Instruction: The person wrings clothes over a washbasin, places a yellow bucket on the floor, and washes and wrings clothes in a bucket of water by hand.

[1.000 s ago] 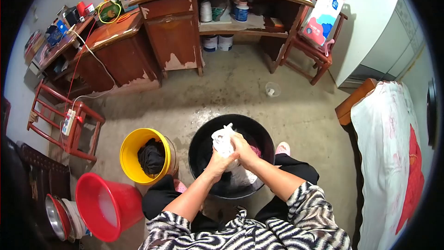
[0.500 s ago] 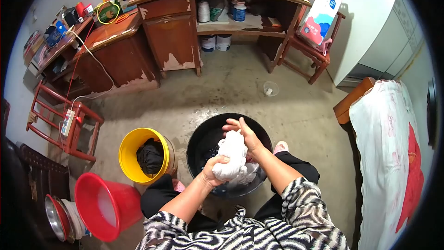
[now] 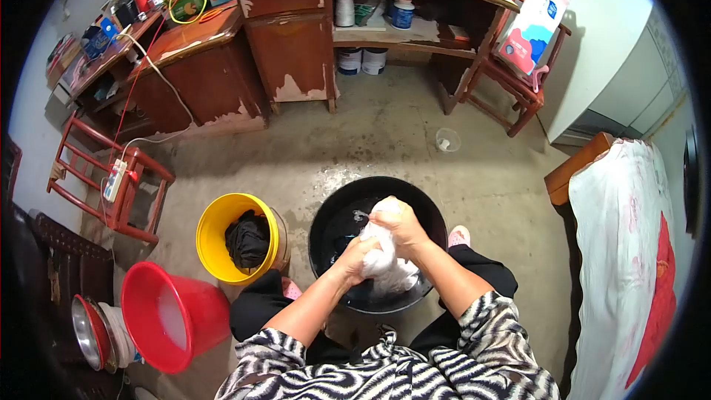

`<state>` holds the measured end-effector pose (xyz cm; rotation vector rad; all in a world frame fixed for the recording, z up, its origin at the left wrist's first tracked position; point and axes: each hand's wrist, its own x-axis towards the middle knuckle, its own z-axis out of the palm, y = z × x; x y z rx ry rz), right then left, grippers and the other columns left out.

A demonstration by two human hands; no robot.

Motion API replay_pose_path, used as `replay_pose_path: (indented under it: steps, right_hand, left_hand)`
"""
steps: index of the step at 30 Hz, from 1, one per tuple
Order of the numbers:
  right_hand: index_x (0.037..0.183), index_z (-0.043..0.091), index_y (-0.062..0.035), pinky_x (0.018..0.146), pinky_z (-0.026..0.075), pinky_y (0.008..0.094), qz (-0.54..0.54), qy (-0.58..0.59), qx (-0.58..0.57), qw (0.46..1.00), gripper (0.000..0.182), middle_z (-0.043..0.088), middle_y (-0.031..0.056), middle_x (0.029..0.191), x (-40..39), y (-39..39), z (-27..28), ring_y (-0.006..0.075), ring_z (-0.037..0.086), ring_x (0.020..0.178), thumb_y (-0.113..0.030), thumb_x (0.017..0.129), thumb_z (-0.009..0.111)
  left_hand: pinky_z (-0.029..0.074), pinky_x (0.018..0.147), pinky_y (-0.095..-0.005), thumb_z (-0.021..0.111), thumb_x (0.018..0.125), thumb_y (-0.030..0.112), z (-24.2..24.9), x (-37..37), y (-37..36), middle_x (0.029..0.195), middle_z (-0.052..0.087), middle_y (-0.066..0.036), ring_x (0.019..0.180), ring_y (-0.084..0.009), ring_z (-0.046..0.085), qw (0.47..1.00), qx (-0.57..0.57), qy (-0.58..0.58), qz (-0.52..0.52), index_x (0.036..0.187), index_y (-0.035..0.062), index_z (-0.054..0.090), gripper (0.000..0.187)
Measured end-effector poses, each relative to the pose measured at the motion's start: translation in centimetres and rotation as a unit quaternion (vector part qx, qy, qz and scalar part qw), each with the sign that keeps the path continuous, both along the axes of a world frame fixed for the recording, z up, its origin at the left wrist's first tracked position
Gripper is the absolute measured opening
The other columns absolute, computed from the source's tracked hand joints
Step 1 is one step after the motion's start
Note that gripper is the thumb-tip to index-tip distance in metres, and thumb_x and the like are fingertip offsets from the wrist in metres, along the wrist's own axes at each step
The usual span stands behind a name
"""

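Note:
Low over a round black basin (image 3: pixel 320 211), both hands are closed on a wet white cloth (image 3: pixel 381 258). My left hand (image 3: pixel 355 259) wraps its near left side, the thumb lying on top. Farther out, my right hand (image 3: pixel 401 225) grips the bunched upper end. Water splashes beside the fingers on the left. Part of the white fabric hangs down into the basin, where dark water shows around it.
Left of the basin stands a yellow bucket (image 3: pixel 210 237) holding dark cloth. Nearer is a red bucket (image 3: pixel 204 315) with whitish liquid. A small clear tub (image 3: pixel 447 140) sits on the wet concrete floor. A bed (image 3: pixel 603 252) lies to the right, a desk (image 3: pixel 292 59) ahead.
My right hand, open against the cloth before, has closed around its far end. The cloth has gone from a compact bundle to a longer, lower-hanging one. The view has shifted slightly.

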<state>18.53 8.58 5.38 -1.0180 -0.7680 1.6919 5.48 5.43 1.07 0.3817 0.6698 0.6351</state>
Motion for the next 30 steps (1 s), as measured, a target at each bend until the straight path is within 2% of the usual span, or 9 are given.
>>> replay_pose_path:
  steps: [3, 5, 11, 14, 17, 23, 25, 27, 30]
  right_hand:
    - [0.076, 0.056, -0.0047, 0.057, 0.045, 0.0275, -0.075, -0.048, 0.034, 0.995, 0.009, 0.056, 0.0034, 0.068, -0.2, 0.4, -2.6, 0.0122, 0.055, 0.063, -0.004, 0.067, 0.060]
    - [0.072, 0.056, -0.0042, 0.056, 0.045, 0.0270, -0.110, -0.184, 0.013, 0.977, 0.008, 0.057, 0.0035, 0.067, -0.2, 0.5, -2.7, 0.0127, 0.055, 0.061, -0.004, 0.066, 0.060]
    - [0.072, 0.056, -0.0027, 0.058, 0.045, 0.0281, -0.074, -0.084, -0.060, 0.992, 0.007, 0.058, 0.0054, 0.068, 0.3, 0.9, -1.7, 0.0141, 0.056, 0.062, -0.004, 0.066, 0.060]
    - [0.072, 0.056, -0.0020, 0.057, 0.045, 0.0272, -0.111, -0.054, -0.005, 0.992, 0.006, 0.058, 0.0052, 0.068, 0.5, 1.1, -0.5, 0.0130, 0.056, 0.062, -0.003, 0.068, 0.060]
    - [0.071, 0.055, -0.0028, 0.056, 0.044, 0.0254, -0.149, -0.085, 0.084, 0.982, 0.006, 0.057, 0.0038, 0.067, 0.1, 0.7, 1.0, 0.0114, 0.055, 0.060, -0.003, 0.068, 0.061]
    - [0.076, 0.053, -0.0025, 0.057, 0.042, 0.0292, -0.056, -0.357, 0.501, 0.786, 0.017, 0.052, 0.0096, 0.076, -1.0, -1.6, 3.0, 0.0212, 0.054, 0.064, -0.001, 0.063, 0.064]
    - [0.077, 0.054, -0.0031, 0.063, 0.043, 0.0295, -0.056, -0.341, 0.507, 0.790, 0.016, 0.053, 0.0088, 0.079, -1.2, -2.3, 3.2, 0.0189, 0.055, 0.070, 0.000, 0.064, 0.063]
    - [0.077, 0.054, -0.0033, 0.066, 0.043, 0.0294, -0.093, -0.293, 0.446, 0.841, 0.015, 0.054, 0.0085, 0.081, -1.1, -2.6, 2.7, 0.0183, 0.055, 0.073, 0.000, 0.066, 0.063]
    - [0.078, 0.054, -0.0037, 0.073, 0.043, 0.0293, -0.156, -0.217, 0.358, 0.895, 0.014, 0.054, 0.0076, 0.084, -1.0, -2.8, 3.0, 0.0174, 0.054, 0.079, 0.001, 0.068, 0.062]
  left_hand:
    - [0.048, 0.060, -0.0321, 0.055, 0.074, 0.017, -0.6, 2.0, -0.2, 0.070, 0.060, -0.008, 0.066, -0.0225, 0.061, 0.980, 0.088, 0.149, 0.099, 0.091, 0.0022, 0.058, 0.022]
    - [0.048, 0.063, -0.0375, 0.057, 0.072, 0.020, -2.5, 2.2, 0.1, 0.074, 0.059, -0.014, 0.070, -0.0322, 0.060, 0.827, 0.352, 0.432, 0.078, 0.092, 0.0000, 0.056, 0.028]
    - [0.042, 0.084, -0.0353, 0.058, 0.069, 0.017, 0.1, 2.3, 0.2, 0.104, 0.048, -0.016, 0.094, -0.0288, 0.054, 0.748, 0.419, 0.510, 0.068, 0.123, 0.0047, 0.027, 0.063]
    - [0.033, 0.097, -0.0336, 0.056, 0.077, 0.033, -1.9, 1.9, 0.8, 0.113, 0.047, -0.010, 0.110, -0.0216, 0.046, 0.912, 0.296, 0.225, 0.173, 0.131, 0.0076, 0.023, 0.068]
    - [0.034, 0.097, -0.0337, 0.038, 0.087, 0.052, 2.7, 1.8, 1.1, 0.123, 0.045, -0.010, 0.115, -0.0221, 0.043, 0.979, 0.095, -0.012, 0.177, 0.130, 0.0059, 0.029, 0.064]
    - [0.044, 0.072, -0.0308, 0.033, 0.089, 0.054, 6.4, 2.4, 0.7, 0.092, 0.053, -0.006, 0.084, -0.0161, 0.054, 0.985, -0.095, 0.005, 0.144, 0.098, 0.0124, 0.048, 0.045]
    - [0.045, 0.057, -0.0253, 0.030, 0.091, 0.053, 4.8, 2.3, 1.0, 0.074, 0.050, 0.001, 0.066, -0.0105, 0.053, 0.976, -0.060, -0.050, 0.205, 0.082, 0.0189, 0.045, 0.038]
    - [0.045, 0.085, -0.0364, 0.043, 0.087, 0.047, 3.8, 1.3, 1.6, 0.103, 0.059, -0.011, 0.095, -0.0226, 0.057, 0.966, -0.089, -0.211, 0.116, 0.107, 0.0060, 0.053, 0.046]
    - [0.048, 0.081, -0.0350, 0.048, 0.087, 0.041, 4.7, 1.9, 1.6, 0.096, 0.060, -0.010, 0.088, -0.0220, 0.059, 0.966, -0.063, -0.202, 0.150, 0.103, 0.0037, 0.052, 0.040]
